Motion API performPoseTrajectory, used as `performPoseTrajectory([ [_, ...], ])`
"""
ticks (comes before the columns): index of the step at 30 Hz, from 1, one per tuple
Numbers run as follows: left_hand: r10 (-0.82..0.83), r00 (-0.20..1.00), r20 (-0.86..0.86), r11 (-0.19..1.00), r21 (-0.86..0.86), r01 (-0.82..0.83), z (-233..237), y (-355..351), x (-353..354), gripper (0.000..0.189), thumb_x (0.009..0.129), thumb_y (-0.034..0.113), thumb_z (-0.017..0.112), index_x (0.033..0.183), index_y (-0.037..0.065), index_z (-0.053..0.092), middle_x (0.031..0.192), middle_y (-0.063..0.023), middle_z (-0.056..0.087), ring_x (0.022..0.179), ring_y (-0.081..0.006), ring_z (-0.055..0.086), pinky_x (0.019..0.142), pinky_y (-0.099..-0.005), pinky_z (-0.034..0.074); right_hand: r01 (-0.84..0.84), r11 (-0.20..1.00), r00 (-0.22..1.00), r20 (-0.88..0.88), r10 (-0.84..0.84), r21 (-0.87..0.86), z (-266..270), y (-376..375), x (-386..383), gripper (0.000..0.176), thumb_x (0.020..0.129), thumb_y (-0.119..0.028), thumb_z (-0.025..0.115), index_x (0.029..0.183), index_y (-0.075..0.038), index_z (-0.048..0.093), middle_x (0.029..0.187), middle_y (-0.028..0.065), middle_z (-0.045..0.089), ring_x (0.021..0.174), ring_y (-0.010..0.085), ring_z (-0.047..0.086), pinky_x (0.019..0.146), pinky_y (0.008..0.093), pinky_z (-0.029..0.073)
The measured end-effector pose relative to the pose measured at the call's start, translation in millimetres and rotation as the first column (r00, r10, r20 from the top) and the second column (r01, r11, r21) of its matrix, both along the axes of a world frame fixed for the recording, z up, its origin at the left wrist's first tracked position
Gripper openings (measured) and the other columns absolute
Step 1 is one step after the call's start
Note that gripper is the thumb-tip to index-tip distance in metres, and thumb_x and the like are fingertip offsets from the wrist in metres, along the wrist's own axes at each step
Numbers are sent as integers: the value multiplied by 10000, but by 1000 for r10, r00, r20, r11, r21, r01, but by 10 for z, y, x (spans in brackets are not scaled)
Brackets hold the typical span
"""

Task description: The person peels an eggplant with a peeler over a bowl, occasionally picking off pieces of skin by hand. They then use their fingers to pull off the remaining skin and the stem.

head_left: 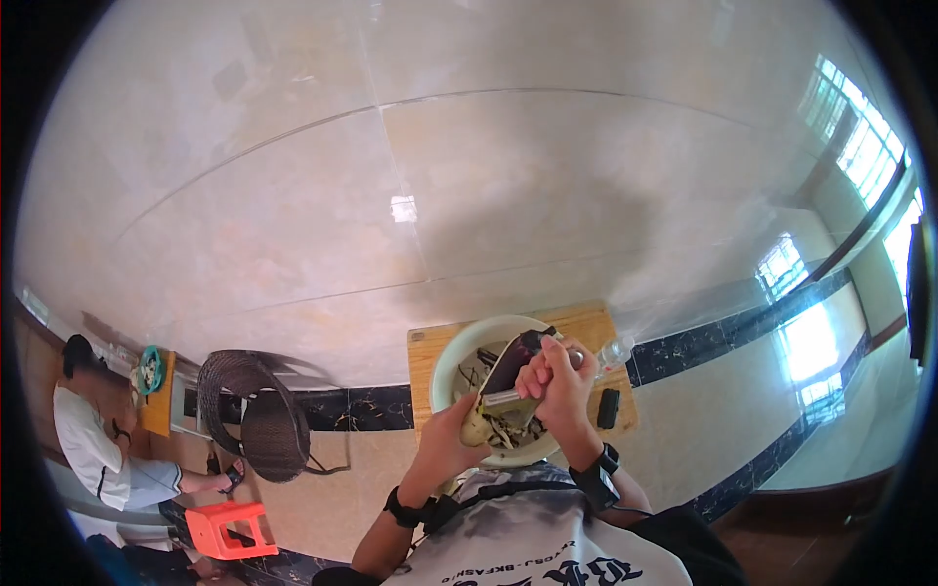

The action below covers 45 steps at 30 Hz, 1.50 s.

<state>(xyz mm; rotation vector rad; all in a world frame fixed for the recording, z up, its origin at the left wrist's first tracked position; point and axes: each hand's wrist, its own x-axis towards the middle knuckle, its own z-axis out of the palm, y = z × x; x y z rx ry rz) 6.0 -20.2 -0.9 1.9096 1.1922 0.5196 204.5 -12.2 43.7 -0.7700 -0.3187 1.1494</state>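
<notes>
A partly peeled eggplant (pixel 510 363), dark purple skin on its far part and pale flesh at the near end, is held at a slant over a white basin (pixel 442 376). My left hand (pixel 448 437) is closed around the pale near end. My right hand (pixel 562 384) is wrapped round a silver peeler (pixel 502 397), whose metal end lies against or just over the eggplant; the exact contact is hidden. Dark and pale strips of peel (pixel 508 430) lie inside the basin, below the eggplant.
The basin stands on a wooden table (pixel 422 349) against the wall. A clear bottle (pixel 614 354) and a small black object (pixel 609 408) are at its right. To the left are a wicker chair (pixel 274 435), an orange stool (pixel 227 530) and a seated person (pixel 93 444) near a teal basin (pixel 150 371).
</notes>
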Motion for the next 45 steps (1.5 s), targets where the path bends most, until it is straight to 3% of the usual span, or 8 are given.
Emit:
performPoseTrajectory([
  [13, 61, 998, -19, 996, -67, -62, 50, -84, -3, 833, 633, 246, 872, 1357, -5, 545, 1099, -242, 713, 1031, -406, 696, 907, -434, 552, 275, 958, 961, -44, -272, 82, 70, 189, 579, 335, 975, -89, 627, 686, -92, 457, 553, 24, 420, 428, 163, 420, 428, 358, 392],
  [16, 98, 995, 22, 991, -92, -96, -17, -31, -31, 833, 644, 256, 885, 1354, -18, 546, 1124, -242, 710, 1050, -392, 696, 923, -425, 548, 236, 956, 960, 114, -257, 174, 44, 91, 495, 328, 1001, -84, 627, 707, -79, 480, 554, 30, 477, 457, 150, 488, 437, 327, 415],
  [19, 116, 991, 68, 986, -129, -106, -103, 66, -85, 846, 664, 232, 905, 1369, -36, 521, 1138, -217, 712, 1029, -320, 713, 925, -394, 549, 294, 927, 693, 616, -374, 232, -183, 114, 475, 302, 1024, -81, 618, 743, -51, 512, 570, 40, 537, 502, 131, 547, 462, 284, 433],
  [22, 152, 965, 215, 971, -213, -106, -35, 138, -53, 800, 697, 158, 911, 1365, -46, 520, 1129, -156, 712, 990, -230, 702, 920, -348, 550, 182, 953, 660, 688, -302, 243, -547, 253, 502, 261, 1031, -78, 614, 791, -19, 532, 580, 42, 560, 516, 114, 561, 475, 242, 420],
  [25, 121, 866, 485, 964, -267, 15, -23, 212, -28, 709, 719, 72, 899, 1328, -38, 551, 1102, -102, 697, 979, -174, 676, 886, -317, 564, 117, 978, 864, 467, -187, 174, -662, 310, 490, 183, 1020, -70, 598, 855, -9, 543, 662, 45, 565, 612, 134, 570, 601, 276, 467],
  [29, 197, 844, 498, 921, -390, 15, 16, 218, -26, 659, 714, 23, 887, 1290, -26, 572, 1115, -88, 685, 979, -159, 678, 841, -312, 586, 9, 971, 983, 174, -52, 238, -638, 288, 479, 119, 990, -52, 556, 881, -10, 536, 752, 73, 550, 698, 185, 558, 699, 339, 481],
  [34, 224, 778, 586, 818, -547, 177, -271, 325, -41, 660, 691, 6, 888, 1277, -19, 584, 1125, -94, 691, 980, -167, 682, 856, -323, 579, -17, 968, 997, 81, -4, 251, -472, 200, 342, 110, 975, -49, 520, 874, -8, 507, 766, 95, 521, 692, 220, 529, 690, 375, 460],
  [45, 106, 808, 579, 838, -490, 241, -266, 354, 111, 628, 688, -36, 839, 1269, -21, 602, 1119, -109, 730, 1020, -200, 700, 927, -348, 558, -16, 948, 1000, 28, 8, 319, -251, 155, 192, 108, 898, -58, 538, 810, -31, 481, 705, 100, 494, 605, 221, 486, 601, 386, 437],
])
